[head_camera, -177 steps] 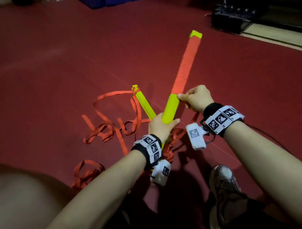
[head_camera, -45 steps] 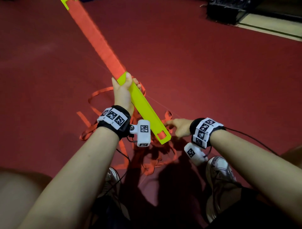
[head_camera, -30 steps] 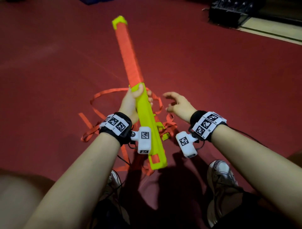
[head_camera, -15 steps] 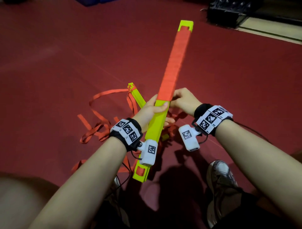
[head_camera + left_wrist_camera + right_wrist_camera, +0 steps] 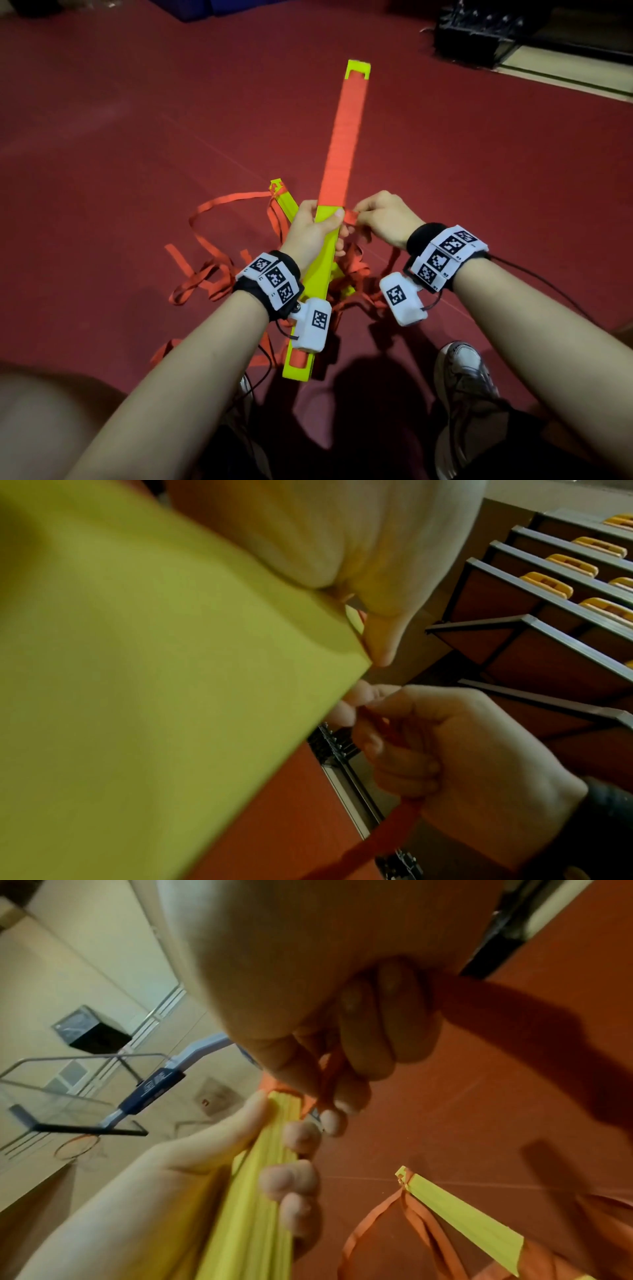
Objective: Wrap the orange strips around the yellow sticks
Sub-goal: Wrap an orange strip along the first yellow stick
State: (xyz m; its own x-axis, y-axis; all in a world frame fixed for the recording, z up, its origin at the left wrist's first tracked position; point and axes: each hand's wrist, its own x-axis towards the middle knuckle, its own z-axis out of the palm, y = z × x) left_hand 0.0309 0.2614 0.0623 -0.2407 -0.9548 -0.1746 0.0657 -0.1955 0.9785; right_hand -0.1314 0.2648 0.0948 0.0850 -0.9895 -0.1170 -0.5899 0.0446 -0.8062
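Observation:
A long yellow stick points away from me, its far half wound in orange strip. My left hand grips the stick just below the wrapped part, thumb across its top face; the stick fills the left wrist view. My right hand pinches the loose orange strip right beside the stick's edge, and in the left wrist view that hand has the strip trailing below it. A second yellow stick lies on the floor behind my left hand, with strip tied at its end.
Loose orange strips lie tangled on the red floor around and under my hands. A dark box stands at the far right. My shoe is at the lower right. Rows of seats show in the left wrist view.
The stick swung from pointing far left to pointing ahead and slightly right. My right hand came up from the floor strips to the stick and now pinches the strip at its edge.

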